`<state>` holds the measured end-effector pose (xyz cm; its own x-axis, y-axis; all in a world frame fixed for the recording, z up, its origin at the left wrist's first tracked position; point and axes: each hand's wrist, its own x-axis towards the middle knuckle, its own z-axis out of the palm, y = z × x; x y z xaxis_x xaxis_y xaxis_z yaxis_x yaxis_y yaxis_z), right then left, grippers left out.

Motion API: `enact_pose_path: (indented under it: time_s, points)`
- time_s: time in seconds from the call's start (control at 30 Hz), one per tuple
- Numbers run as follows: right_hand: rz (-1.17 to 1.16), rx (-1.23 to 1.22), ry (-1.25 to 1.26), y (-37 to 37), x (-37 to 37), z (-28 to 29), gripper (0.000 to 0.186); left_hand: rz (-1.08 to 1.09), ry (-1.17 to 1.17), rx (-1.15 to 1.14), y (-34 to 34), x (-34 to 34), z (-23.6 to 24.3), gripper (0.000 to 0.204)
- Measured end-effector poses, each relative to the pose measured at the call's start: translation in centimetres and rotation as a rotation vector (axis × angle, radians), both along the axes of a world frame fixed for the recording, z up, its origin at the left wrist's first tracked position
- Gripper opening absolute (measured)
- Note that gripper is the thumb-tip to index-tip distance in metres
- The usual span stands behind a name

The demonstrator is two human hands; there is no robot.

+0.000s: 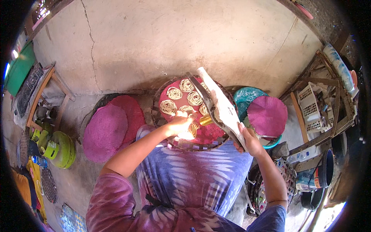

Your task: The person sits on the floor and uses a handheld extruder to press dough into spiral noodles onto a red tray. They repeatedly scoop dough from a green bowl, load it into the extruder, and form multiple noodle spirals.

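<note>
A long wooden hand press (222, 104), with two arms and a brass cylinder (206, 120) on it, slants across a round tray (154, 112). My right hand (250, 140) closes round its near end. Over the tray's near left part is my left hand (181, 123), its fingers curled together beside the cylinder. Pale strands of dough (191, 132) show just below those fingers; glare hides what they hold, if anything. Several coiled nests of dough strands (174, 92) lie on the tray's red-pink lining. The press covers part of the tray's right side.
Pink and red round sheets (106, 131) are piled on the left. At right, another pink round sheet (267, 116) lies over a teal basin (247, 96). A cracked wall (185, 38) stands behind. Green gas cylinders (62, 149), a wooden rack (301, 116) and a woven basket (270, 185) flank me.
</note>
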<state>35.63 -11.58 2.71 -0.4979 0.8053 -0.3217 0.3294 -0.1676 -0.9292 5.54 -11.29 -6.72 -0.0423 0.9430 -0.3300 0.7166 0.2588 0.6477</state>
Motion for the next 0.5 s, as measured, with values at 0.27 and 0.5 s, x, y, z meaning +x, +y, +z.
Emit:
enact_pose_path:
  time_s: [0.27,0.5]
  points:
    - [-0.064,-0.023,0.121,-0.6,1.9,-0.9,0.064,-0.561,0.63,0.576,-4.3,-2.4,0.5,0.06]
    - [0.026,-0.054,0.109,-1.3,0.9,2.8,0.064,-0.092,-1.402,0.622,2.1,-1.2,11.2,0.093]
